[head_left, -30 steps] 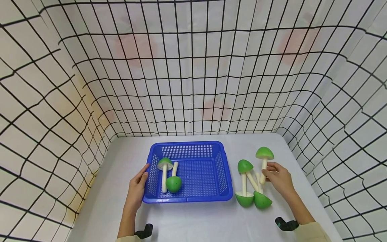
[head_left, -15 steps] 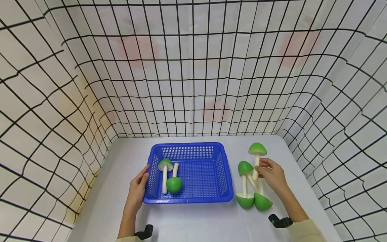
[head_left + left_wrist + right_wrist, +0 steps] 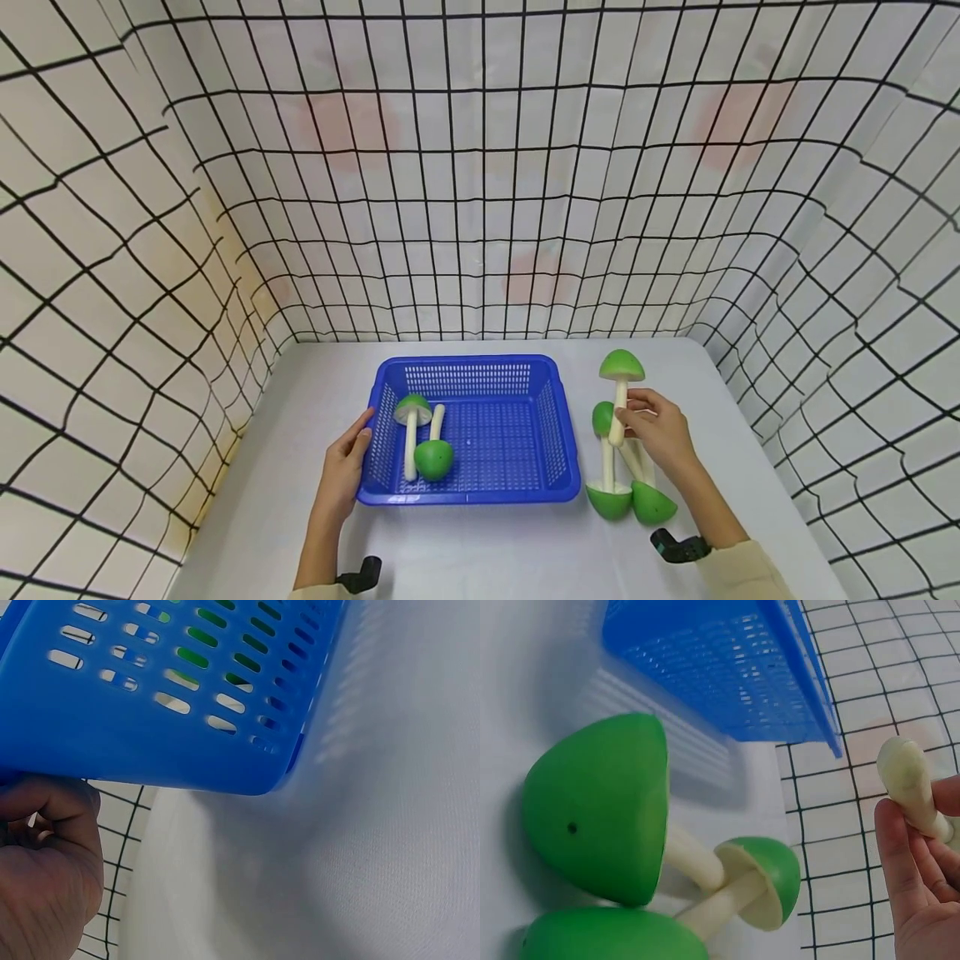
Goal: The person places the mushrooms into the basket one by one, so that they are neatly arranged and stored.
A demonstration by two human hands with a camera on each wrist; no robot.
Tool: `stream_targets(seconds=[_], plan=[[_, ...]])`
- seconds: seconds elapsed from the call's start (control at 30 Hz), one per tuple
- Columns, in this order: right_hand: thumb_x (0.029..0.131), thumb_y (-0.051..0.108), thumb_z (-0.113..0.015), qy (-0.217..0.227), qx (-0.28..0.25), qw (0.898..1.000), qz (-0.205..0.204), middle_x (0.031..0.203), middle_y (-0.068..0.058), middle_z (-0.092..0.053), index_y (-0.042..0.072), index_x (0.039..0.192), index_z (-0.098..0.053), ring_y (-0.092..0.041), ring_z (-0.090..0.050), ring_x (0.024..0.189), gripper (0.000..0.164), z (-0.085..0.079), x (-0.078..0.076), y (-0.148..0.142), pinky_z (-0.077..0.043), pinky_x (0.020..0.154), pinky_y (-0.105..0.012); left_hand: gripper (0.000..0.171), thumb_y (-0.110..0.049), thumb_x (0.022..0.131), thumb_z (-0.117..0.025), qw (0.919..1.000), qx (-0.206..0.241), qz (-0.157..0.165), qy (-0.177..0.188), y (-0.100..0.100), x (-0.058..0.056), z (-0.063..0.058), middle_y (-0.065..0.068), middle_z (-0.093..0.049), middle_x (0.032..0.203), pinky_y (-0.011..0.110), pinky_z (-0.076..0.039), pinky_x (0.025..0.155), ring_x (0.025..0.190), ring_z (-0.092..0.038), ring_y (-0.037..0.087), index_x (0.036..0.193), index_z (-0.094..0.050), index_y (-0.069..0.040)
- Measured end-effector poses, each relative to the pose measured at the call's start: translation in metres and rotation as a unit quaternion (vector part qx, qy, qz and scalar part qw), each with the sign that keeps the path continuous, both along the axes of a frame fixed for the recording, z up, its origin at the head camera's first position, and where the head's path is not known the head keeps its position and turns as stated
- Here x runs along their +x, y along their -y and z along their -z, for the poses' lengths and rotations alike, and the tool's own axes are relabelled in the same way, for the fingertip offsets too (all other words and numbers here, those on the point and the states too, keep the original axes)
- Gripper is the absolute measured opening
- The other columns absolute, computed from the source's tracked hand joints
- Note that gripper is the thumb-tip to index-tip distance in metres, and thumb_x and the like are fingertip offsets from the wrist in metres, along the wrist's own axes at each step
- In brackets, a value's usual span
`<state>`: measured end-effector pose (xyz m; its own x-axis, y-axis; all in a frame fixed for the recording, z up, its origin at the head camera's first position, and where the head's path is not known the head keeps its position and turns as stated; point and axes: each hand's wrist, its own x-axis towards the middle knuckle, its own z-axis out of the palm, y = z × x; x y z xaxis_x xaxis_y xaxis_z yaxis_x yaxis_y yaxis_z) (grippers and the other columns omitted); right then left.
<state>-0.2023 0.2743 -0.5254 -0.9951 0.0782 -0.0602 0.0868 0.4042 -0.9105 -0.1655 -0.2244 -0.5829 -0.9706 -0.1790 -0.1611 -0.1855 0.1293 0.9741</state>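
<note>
Green-capped mushroom [image 3: 622, 368]: pinched by the stem between the thumb and fingers of the right hand [image 3: 658, 429], cap up, raised off the surface [image 3: 480, 550], to the right of the blue basket [image 3: 465, 497]. Fingers of the left hand [image 3: 343, 467] are closed on the basket's left rim and appear to steady it.

Step in hand (judged): transfer, with the mushroom lifted but outside the basket. Next move, if the basket is the destination: carry over its right rim, high enough for the lower stem end to pass, then lower and release.

Inside the basket, in its left half, lie one mushroom [image 3: 412, 410] with its cap toward the far wall and another [image 3: 433, 459] with its cap toward the near wall. Three loose mushrooms [image 3: 609, 502] lie just right of the basket, stems overlapping.

Obstructions: the basket's right wall stands across the path; the loose group could be knocked if the right hand dips early. Beyond the basket rises a gridded backdrop [image 3: 480, 208].
</note>
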Motion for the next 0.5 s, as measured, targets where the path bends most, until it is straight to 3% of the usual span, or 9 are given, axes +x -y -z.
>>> stream_targets(seconds=[0.27, 0.5], plan=[[0.099, 0.024, -0.071, -0.001, -0.029, 1.000, -0.012, 0.116, -0.014, -0.061, 0.001, 0.139, -0.056, -0.001, -0.070, 0.086, 0.049, -0.003, -0.003, 0.015, -0.064, 0.079, -0.034, 0.045, -0.039, 0.110, -0.045, 1.0000, 0.007, 0.000, -0.004, 0.000, 0.000, 0.001, 0.011, -0.039, 0.165, 0.060, -0.042, 0.114, 0.144, -0.047, 0.041, 0.154, -0.048, -0.032], [0.100, 0.024, -0.069, -0.005, -0.028, 0.999, -0.025, 0.116, -0.014, -0.062, 0.001, 0.138, -0.056, -0.003, -0.071, 0.089, 0.046, -0.005, -0.003, 0.029, -0.063, 0.079, -0.031, 0.044, -0.032, 0.111, -0.045, 0.9998, 0.014, 0.007, -0.008, 0.000, 0.002, -0.003, 0.012, -0.037, 0.166, 0.060, -0.037, 0.118, 0.148, -0.041, 0.043, 0.155, -0.049, -0.029]])
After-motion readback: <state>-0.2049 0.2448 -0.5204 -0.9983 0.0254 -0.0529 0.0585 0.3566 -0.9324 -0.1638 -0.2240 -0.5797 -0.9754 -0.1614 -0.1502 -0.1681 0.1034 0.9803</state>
